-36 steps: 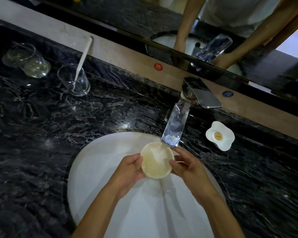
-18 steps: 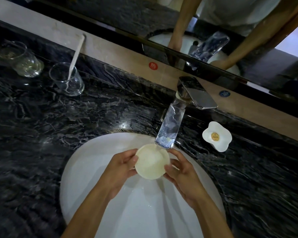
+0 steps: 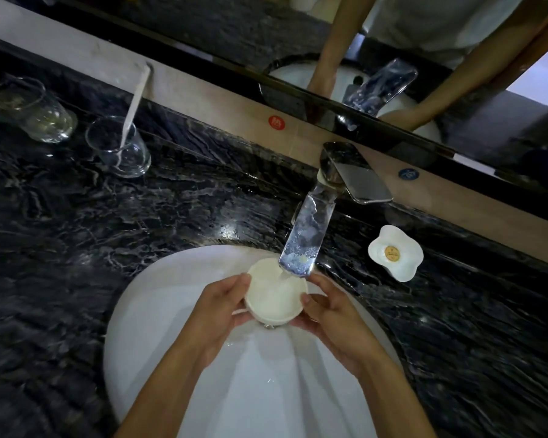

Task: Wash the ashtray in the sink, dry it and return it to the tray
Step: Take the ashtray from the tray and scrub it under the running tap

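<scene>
A round cream ashtray [image 3: 274, 295] is held over the white sink [image 3: 159, 295], right under the spout of the chrome tap [image 3: 307, 235]. Water runs from the spout into its bowl. My left hand [image 3: 217, 308] grips its left rim, thumb on the edge. Its right rim sits between the thumb and fingers of my right hand [image 3: 332, 320]. The ashtray tilts slightly toward me. No tray is in view.
Black marble counter [image 3: 76, 222] surrounds the sink. Two glasses stand at the back left, one [image 3: 121, 150] with a white stick in it, the other [image 3: 29, 109] beside it. A white flower-shaped dish [image 3: 396, 252] sits right of the tap. A mirror runs along the back.
The ashtray has shifted slightly up under the spout, and the water now falls into its bowl. Both hands keep their hold.
</scene>
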`<move>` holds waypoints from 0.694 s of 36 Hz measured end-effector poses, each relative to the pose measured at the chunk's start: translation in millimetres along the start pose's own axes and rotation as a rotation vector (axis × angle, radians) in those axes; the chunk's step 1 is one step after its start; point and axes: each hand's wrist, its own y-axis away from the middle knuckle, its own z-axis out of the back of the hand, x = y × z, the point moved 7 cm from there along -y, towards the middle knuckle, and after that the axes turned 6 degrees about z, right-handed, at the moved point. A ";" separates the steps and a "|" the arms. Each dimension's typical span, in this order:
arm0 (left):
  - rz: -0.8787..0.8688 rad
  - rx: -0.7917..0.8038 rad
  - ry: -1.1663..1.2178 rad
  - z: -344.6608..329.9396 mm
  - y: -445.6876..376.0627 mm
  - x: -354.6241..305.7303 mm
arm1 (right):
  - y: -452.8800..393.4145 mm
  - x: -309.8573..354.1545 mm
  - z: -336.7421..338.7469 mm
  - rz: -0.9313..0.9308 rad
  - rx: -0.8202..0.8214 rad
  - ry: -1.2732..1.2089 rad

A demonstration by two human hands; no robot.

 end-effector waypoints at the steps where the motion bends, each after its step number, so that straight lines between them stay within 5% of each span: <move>1: -0.032 0.000 -0.036 -0.3 1.4 -4.2 | -0.2 -3.9 0.1 -0.014 0.000 -0.030; 7: -0.123 0.043 -0.082 0.2 2.1 -9.2 | 2.0 -9.1 2.5 0.041 -0.018 -0.152; 13: -0.024 0.019 -0.011 -0.1 -6.3 10.9 | 3.5 1.5 9.1 0.125 -0.038 0.046; 19: 0.111 0.032 0.095 -9.0 -4.7 27.2 | 0.3 3.6 11.4 0.059 -0.066 0.132; 25: 0.021 -0.018 -0.030 -9.1 -3.9 15.4 | -2.6 -20.0 17.6 -0.085 -0.054 -0.026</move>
